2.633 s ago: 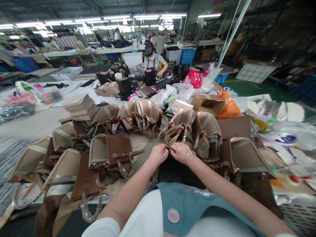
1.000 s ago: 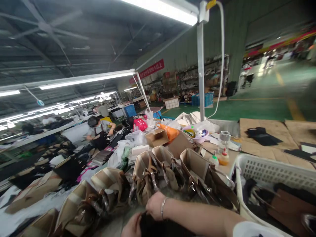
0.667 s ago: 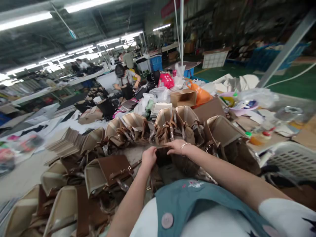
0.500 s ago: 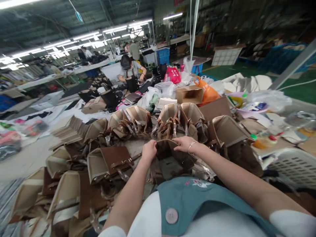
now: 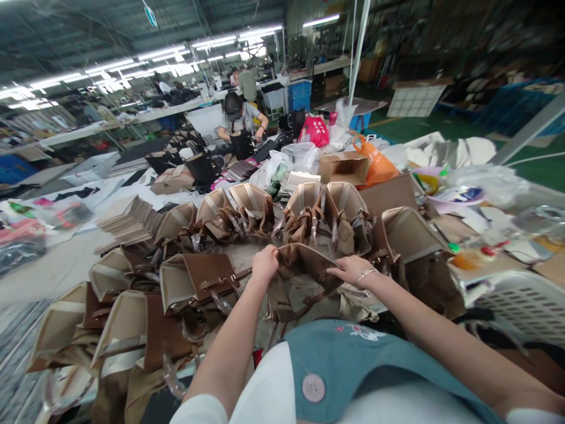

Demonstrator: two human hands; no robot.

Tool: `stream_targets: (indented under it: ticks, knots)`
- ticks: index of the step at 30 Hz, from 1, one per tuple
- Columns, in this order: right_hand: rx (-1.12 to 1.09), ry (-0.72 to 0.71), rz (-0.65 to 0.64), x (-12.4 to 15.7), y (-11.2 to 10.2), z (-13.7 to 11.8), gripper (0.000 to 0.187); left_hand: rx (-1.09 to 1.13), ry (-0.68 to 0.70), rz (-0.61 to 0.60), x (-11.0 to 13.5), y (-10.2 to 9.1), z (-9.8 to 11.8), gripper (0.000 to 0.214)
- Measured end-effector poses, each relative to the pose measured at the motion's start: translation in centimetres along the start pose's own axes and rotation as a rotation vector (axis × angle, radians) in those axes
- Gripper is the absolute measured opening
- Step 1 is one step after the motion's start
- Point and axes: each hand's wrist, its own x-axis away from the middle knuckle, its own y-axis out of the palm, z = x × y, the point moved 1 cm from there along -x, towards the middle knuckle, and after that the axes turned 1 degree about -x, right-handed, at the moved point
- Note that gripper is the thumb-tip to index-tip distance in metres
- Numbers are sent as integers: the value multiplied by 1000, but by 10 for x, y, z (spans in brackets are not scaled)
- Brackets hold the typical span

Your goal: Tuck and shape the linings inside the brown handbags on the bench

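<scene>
In front of my body a brown handbag (image 5: 304,262) is stretched between both hands, its brown lining and loose cloth hanging below the rim. My left hand (image 5: 265,263) pinches the rim's left corner. Farther right along the same rim, my right hand (image 5: 352,271) grips the edge between thumb and fingers; a bracelet circles that wrist. Several similar bags stand around it, among them a brown bag with a flap (image 5: 209,274) to the left and a beige-panelled bag (image 5: 410,235) to the right. Clear wrapping covers some of their handles.
A stack of beige boards (image 5: 130,221) lies at the left. Behind the bags are a cardboard box (image 5: 343,169) and an orange bag (image 5: 375,165). A white plastic basket (image 5: 516,303) stands at the right. Across the table a person (image 5: 242,118) handles a black bag.
My right hand has slid right along the rim, away from my left hand, and the bag's edge is spread wider. More of the cloth below it shows. The camera view has shifted slightly.
</scene>
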Motion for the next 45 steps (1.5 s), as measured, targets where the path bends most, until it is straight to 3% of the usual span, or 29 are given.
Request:
stream_targets:
  ticks: [6,10,17,20,22,25,27,30,34,36,38,41,43,45]
  knots:
    - [-12,22,47,3,-6,0,49,77,119,-44,0,-2,1,26]
    - [-22,1,85,-1,-36,-8,52,77,63,-6,-3,-14,-3,25]
    - [-28,-113,124,-18,-130,-11,47,99,82,49,-24,-90,4,27]
    - [-57,-107,119,-21,-153,-10,48,108,72,42,-30,-117,10,26]
    - [-68,-103,124,-22,-157,-11,48,109,62,45,-31,-125,11,25]
    - [-67,-135,143,-20,-146,-17,48,106,53,64,-27,-125,10,23]
    - [-42,-152,165,-16,-126,-24,49,104,40,70,-20,-116,6,23]
    - [-44,-118,171,-9,-81,-34,51,119,3,59,-6,-89,-6,24]
    - [-111,-58,83,-1,-19,-42,49,201,-72,1,13,-43,-23,22]
    - [-122,-61,60,2,1,-43,48,253,-99,-10,21,-26,-30,27]
    - [-190,-90,67,4,11,-40,46,341,-129,12,30,-17,-35,46]
    - [-363,-141,77,7,20,-28,73,619,-263,75,53,-11,-44,66]
    - [-443,-144,55,12,29,-15,89,776,-400,69,77,-8,-51,64]
    - [-482,-134,12,18,44,1,93,791,-490,8,108,-4,-56,60]
